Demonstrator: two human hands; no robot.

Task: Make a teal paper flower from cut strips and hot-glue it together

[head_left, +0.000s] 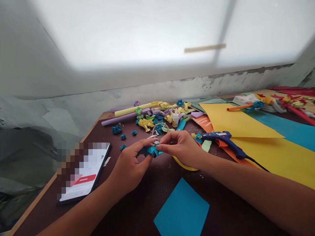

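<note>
Your left hand (pixel 131 160) has thumb and fingers clamped on the blue piece (pixel 152 151) from the left; your right hand (pixel 183 147) pinches its right side, thumb to forefinger. Hands together, fingertips nearly meeting, piece held up over the middle of the table (pixel 137 209). The piece is folded paper with several pointed tips, lighter on top and darker at the left; fingers hide part of it.

Containers, left to right: just beyond your fingers, a clear ring (pixel 160 124) with blue paper showing through; can't tell if it's a cup. Far of that, a small white bottle (pixel 175 118), upright among paper scraps; contents can't tell. Under your right hand, a yellow rim (pixel 182 166), mostly covered, so bowl or loop can't tell.

Edges: wooden trim (pixel 46 180) slants along the left side, phone (pixel 85 183) lying just beside it, screen up. Bare brown tabletop shows between your left forearm and the blue sheet (pixel 183 209) at the near middle. Right of your right hand, the glue gun (pixel 227 140) lies nozzle left, near your wrist, its cord running right over the yellow sheets (pixel 278 160), which take up the right side.
</note>
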